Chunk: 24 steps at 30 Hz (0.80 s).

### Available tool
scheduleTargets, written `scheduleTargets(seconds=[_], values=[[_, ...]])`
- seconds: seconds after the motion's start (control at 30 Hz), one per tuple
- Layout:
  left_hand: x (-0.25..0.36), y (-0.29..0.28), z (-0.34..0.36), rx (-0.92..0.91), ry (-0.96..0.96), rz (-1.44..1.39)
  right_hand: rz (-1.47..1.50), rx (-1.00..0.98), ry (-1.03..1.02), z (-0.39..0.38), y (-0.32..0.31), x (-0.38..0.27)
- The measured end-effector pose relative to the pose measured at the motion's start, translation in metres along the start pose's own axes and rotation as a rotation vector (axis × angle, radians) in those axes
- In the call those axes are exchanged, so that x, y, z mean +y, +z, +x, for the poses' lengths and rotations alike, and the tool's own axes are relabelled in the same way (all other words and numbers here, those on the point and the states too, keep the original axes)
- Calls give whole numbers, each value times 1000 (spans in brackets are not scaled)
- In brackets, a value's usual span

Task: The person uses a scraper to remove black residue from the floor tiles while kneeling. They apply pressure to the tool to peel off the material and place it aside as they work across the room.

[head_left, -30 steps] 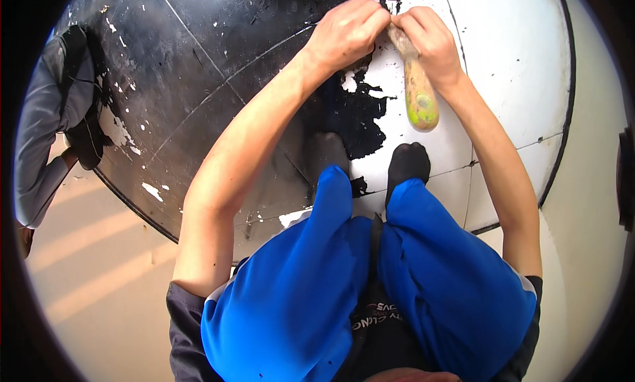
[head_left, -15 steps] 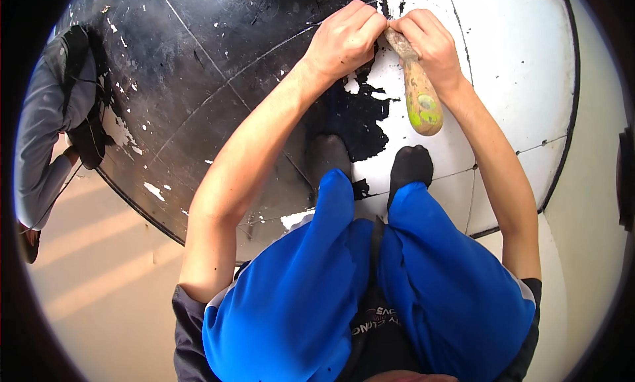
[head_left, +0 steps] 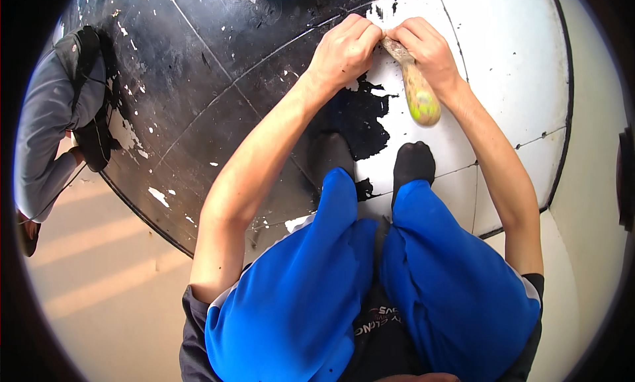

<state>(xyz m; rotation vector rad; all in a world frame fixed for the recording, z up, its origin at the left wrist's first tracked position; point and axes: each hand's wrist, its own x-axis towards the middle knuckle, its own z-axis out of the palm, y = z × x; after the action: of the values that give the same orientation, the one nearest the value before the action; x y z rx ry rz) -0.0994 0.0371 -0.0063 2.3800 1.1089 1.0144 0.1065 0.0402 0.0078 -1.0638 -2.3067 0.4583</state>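
Spreading below the arms, the tiled surface [head_left: 522, 78] is white rightward, with ragged black coating [head_left: 198, 71] leftward. Both hands meet near the border: the right hand [head_left: 426, 54] grasps the handled tool [head_left: 421, 97] above white tile, its grip end towards the person; the left hand [head_left: 347, 51] curls at the hidden far end, whether clasping it I cannot tell. Uneven pressure could make the tool skid, scratching tile or nicking fingertips.

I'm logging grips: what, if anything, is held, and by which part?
A tan hand tool with a rounded yellow-green butt: the right hand grips its narrow greyish end; the left hand is there too, grip unclear.
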Motion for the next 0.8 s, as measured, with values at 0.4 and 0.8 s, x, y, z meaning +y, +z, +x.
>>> scheduleTargets(seconds=[0.4,0.8], values=[[-27,2,26,31,-16,32,-18,-13,-30,31,0,27],[-14,-8,22,-30,-76,-65,67,-54,-16,28,-7,11]])
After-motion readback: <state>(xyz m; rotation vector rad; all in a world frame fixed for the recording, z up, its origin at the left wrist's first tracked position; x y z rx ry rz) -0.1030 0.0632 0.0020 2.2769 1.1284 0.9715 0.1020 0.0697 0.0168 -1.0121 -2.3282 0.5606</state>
